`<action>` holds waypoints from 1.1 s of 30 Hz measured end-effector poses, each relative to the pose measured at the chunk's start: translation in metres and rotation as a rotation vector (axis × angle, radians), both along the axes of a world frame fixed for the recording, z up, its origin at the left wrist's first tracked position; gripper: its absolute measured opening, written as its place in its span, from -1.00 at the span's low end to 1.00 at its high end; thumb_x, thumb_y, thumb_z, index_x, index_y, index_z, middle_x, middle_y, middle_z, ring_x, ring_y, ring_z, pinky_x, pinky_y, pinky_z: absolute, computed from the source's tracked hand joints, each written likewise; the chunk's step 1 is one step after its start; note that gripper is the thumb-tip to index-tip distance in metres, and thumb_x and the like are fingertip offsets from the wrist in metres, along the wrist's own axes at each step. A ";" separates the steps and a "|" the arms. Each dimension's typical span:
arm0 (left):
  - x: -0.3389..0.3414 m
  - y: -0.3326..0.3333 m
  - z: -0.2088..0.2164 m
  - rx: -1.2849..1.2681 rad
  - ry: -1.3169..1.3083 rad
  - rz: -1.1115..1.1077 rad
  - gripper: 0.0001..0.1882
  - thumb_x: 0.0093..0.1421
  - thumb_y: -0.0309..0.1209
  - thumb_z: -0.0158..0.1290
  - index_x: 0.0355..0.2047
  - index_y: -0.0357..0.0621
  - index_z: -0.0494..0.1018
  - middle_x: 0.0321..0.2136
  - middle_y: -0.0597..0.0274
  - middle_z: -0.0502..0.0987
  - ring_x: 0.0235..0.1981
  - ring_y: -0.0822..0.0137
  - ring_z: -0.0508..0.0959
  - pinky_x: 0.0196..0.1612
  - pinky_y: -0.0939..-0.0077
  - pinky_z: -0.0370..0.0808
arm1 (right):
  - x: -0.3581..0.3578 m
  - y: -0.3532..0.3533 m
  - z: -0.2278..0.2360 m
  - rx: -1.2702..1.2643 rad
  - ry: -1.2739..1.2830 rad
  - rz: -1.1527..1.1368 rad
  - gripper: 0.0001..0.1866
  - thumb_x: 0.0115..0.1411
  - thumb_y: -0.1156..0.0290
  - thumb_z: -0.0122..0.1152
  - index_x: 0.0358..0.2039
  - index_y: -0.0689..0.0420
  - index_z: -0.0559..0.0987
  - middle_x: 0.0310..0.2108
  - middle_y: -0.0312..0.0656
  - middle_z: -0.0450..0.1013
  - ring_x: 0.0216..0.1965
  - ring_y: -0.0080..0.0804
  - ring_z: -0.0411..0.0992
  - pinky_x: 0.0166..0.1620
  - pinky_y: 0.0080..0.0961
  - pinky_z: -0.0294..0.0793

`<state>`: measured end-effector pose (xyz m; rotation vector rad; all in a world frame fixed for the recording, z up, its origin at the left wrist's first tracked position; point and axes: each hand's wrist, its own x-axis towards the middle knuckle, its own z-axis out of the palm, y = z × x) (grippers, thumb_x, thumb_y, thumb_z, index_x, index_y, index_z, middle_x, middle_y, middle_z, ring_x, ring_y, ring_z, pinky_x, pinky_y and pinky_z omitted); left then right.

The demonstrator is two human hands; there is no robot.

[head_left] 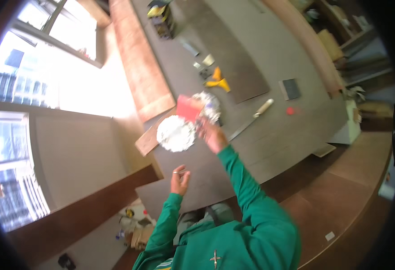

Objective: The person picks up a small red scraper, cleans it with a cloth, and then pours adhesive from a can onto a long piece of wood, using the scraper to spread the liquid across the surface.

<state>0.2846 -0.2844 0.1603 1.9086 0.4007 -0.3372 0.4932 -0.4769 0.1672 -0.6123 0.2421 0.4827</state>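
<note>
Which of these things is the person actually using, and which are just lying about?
Probably in use: red flat piece in the right hand; white crumpled-edged round beside it.

Apparently lying about: pale-handled long-bladed tool; small red round object; dark rectangular pad.

Free tabletop (200, 163) lies between left hand (179, 182) and right hand (212, 136); a knife (259, 112) obstructs farther right.

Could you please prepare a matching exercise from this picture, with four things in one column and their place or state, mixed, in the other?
Things:
1. Right hand
2. Left hand
3. Long blade
4. Dark square block

Place or state:
A. Near the small red thing
B. Holds the red flat piece
C. Looks empty
D. Joined to a pale handle

Pairs: 1-B, 2-C, 3-D, 4-A
</note>
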 end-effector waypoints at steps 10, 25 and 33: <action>0.043 -0.023 0.094 -0.807 -0.020 0.324 -0.64 0.29 -0.23 0.08 0.04 0.00 0.33 -0.15 0.33 0.53 -0.24 0.42 0.57 -0.28 0.54 0.51 | -0.152 -0.041 0.103 -0.387 -0.327 0.247 -0.62 0.35 0.23 0.07 0.08 0.17 0.48 -0.06 -0.32 0.47 -0.18 -0.65 0.38 -0.21 -0.66 0.31; -0.120 0.000 0.166 -0.905 -0.421 0.335 -0.57 0.30 -0.38 0.05 0.13 -0.23 0.28 -0.03 0.16 0.46 -0.10 0.35 0.53 -0.11 0.47 0.54 | -0.290 0.103 0.172 -0.821 -0.300 -0.413 -0.65 0.36 0.15 0.02 -0.19 0.22 0.53 -0.24 -0.24 0.50 -0.18 -0.52 0.40 -0.07 -0.53 0.40; -0.151 0.026 0.227 -0.904 -0.606 0.399 -0.59 0.30 -0.44 0.05 0.13 -0.25 0.31 -0.04 0.14 0.48 -0.12 0.35 0.54 -0.15 0.49 0.58 | -0.321 0.145 0.267 -0.887 -0.494 -0.429 -0.65 0.39 0.14 -0.04 -0.25 0.20 0.49 -0.34 -0.23 0.45 -0.32 -0.50 0.36 -0.22 -0.53 0.41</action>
